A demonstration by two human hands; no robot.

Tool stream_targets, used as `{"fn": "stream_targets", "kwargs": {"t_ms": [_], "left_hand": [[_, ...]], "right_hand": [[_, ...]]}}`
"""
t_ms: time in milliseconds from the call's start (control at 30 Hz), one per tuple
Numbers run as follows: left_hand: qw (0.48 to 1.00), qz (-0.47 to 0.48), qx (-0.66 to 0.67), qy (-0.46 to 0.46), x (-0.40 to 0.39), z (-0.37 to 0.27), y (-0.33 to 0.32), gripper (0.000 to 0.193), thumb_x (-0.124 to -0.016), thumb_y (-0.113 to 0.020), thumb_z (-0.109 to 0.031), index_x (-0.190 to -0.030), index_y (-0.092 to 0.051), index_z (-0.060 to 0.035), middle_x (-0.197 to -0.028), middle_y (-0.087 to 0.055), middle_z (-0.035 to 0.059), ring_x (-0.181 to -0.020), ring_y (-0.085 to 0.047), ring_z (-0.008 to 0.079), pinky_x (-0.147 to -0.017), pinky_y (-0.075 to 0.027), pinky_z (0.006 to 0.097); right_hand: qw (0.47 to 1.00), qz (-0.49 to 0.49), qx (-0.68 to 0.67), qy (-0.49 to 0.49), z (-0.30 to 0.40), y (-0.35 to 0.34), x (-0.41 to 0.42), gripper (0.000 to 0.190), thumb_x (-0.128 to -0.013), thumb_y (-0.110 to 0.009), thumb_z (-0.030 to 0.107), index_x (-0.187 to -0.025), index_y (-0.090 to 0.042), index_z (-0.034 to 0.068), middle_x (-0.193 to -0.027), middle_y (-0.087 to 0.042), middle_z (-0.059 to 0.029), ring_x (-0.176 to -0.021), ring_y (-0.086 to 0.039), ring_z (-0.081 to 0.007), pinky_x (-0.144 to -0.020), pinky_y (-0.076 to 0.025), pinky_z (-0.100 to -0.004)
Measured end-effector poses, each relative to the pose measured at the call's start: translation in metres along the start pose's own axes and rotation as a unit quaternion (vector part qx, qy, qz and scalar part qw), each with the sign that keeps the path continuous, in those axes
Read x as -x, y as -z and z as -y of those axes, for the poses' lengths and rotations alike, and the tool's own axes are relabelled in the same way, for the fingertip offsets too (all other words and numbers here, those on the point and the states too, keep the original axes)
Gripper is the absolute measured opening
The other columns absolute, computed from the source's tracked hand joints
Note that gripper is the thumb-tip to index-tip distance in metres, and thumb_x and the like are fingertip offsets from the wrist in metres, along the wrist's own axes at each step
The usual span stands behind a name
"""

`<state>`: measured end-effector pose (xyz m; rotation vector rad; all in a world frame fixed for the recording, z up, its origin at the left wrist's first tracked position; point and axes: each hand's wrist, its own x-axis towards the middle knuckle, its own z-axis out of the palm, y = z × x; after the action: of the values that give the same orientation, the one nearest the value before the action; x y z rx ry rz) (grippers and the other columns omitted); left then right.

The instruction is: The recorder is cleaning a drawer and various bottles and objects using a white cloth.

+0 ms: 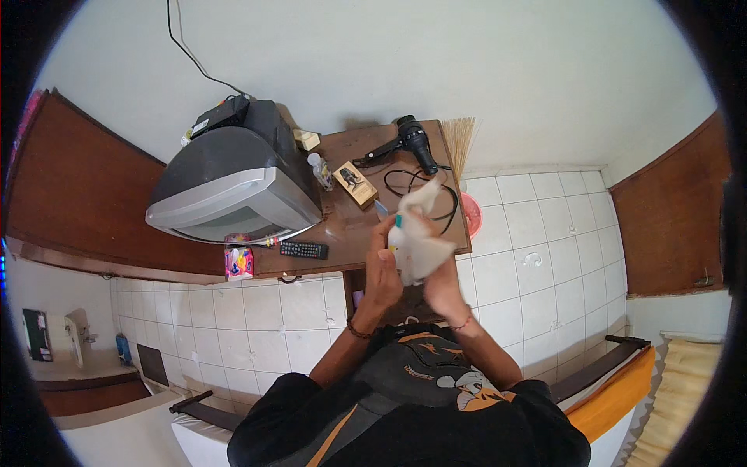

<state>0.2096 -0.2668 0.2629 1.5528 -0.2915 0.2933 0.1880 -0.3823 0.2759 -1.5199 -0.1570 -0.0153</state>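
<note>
My left hand (384,271) grips a white plastic bottle (395,239) with a green cap (398,220), held upright above an open drawer (415,298). Against the bottle's right side my right hand (442,286) holds a whitish cloth (429,254), which is blurred. The cloth hides most of the right fingers and part of the bottle. Just behind the hands, the wooden table (344,227) carries a black hair dryer (415,140) and its looped cord (455,204). A gold box (356,184) lies to the left of the cord.
A grey CRT television (233,187) takes up the table's left side. Near it are a remote control (303,250), a clear bottle (320,171) and a pink packet (239,260). A stick broom (460,143) and a pink bucket (471,215) stand beyond the right edge.
</note>
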Motion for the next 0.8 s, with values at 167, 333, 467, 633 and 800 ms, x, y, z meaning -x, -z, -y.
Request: {"fn": "stream_targets", "kwargs": {"t_ms": [167, 333, 467, 633, 800], "left_hand": [[0.992, -0.007, 0.104, 0.072, -0.002, 0.005, 0.009, 0.078, -0.088, -0.018, -0.065, -0.117, -0.040, 0.0040, -0.111, -0.052, 0.0173, -0.098, -0.054, 0.0225, -0.081, -0.044, 0.0331], [0.988, 0.079, -0.125, -0.055, 0.003, 0.003, 0.010, 0.069, -0.091, -0.024, -0.057, -0.117, -0.039, 0.0049, -0.097, -0.055, 0.0255, -0.085, -0.059, 0.0376, -0.073, -0.046, 0.0406], [0.990, 0.040, -0.125, -0.050, 0.006, 0.000, 0.007, 0.053, -0.093, -0.037, -0.045, -0.114, -0.041, 0.0037, -0.099, -0.056, 0.0207, -0.088, -0.058, 0.0292, -0.075, -0.046, 0.0364], [0.999, 0.039, -0.015, 0.014, 0.006, -0.005, 0.007, 0.049, -0.095, -0.034, -0.044, -0.112, -0.041, 0.0013, -0.099, -0.053, 0.0104, -0.091, -0.053, 0.0161, -0.079, -0.043, 0.0286], [0.963, -0.133, 0.206, 0.113, 0.000, -0.001, 0.003, 0.037, -0.098, -0.032, -0.034, -0.111, -0.043, -0.0004, -0.100, -0.050, 0.0070, -0.089, -0.048, 0.0108, -0.079, -0.041, 0.0257]], "right_hand": [[0.953, 0.001, 0.220, 0.207, 0.007, -0.008, 0.001, 0.045, -0.073, -0.051, -0.003, -0.117, -0.049, 0.004, -0.115, -0.042, -0.0224, -0.107, -0.046, -0.0356, -0.094, -0.036, -0.0392], [0.986, -0.152, -0.026, 0.067, 0.012, -0.017, -0.012, 0.031, -0.081, -0.036, -0.011, -0.107, -0.037, 0.007, -0.103, -0.042, -0.0058, -0.095, -0.044, -0.0124, -0.079, -0.042, -0.0240], [0.983, -0.141, -0.090, 0.081, 0.008, -0.015, -0.017, 0.027, -0.086, -0.042, -0.005, -0.110, -0.038, 0.006, -0.104, -0.045, -0.0048, -0.095, -0.047, -0.0107, -0.081, -0.042, -0.0230], [0.971, -0.082, -0.221, 0.031, -0.013, -0.008, -0.008, 0.028, -0.089, -0.049, 0.005, -0.116, -0.042, 0.003, -0.111, -0.050, -0.0058, -0.100, -0.050, -0.0134, -0.086, -0.043, -0.0278], [0.993, -0.056, 0.029, 0.096, -0.023, -0.029, 0.025, 0.042, -0.091, -0.047, 0.009, -0.129, -0.033, -0.003, -0.118, -0.049, -0.0110, -0.108, -0.049, -0.0184, -0.093, -0.038, -0.0297]]}}
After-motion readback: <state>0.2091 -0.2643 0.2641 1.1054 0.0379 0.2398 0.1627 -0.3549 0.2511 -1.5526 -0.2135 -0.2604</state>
